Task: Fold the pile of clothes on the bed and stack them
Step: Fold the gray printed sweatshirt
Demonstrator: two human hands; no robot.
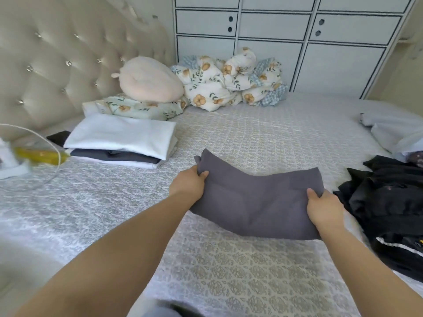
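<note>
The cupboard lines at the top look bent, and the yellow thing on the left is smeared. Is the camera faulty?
Head view: the wide-angle lens bows the cupboard lines near the edges; the yellow object is blurred at the frame's edge, while the grey garment held in both hands near the middle is sharp; soft, even daylight, no harsh shadows.

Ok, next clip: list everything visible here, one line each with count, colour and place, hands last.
grey garment: one, dark grey, folded, held above mid-bed
folded stack: one, white and dark layers, left by headboard
unfolded clothes: one pile, black, right edge
pale garment: one, white, far right
plush cushion: one, cream, on floral pillow
floral pillow: one, green-white, by headboard
floral quilt: one, white-blue, bundled at back
cabinet: one, white, behind bed
bedspread: one, patterned grey-white
left hand: grips garment's left edge
right hand: grips garment's right edge
</note>
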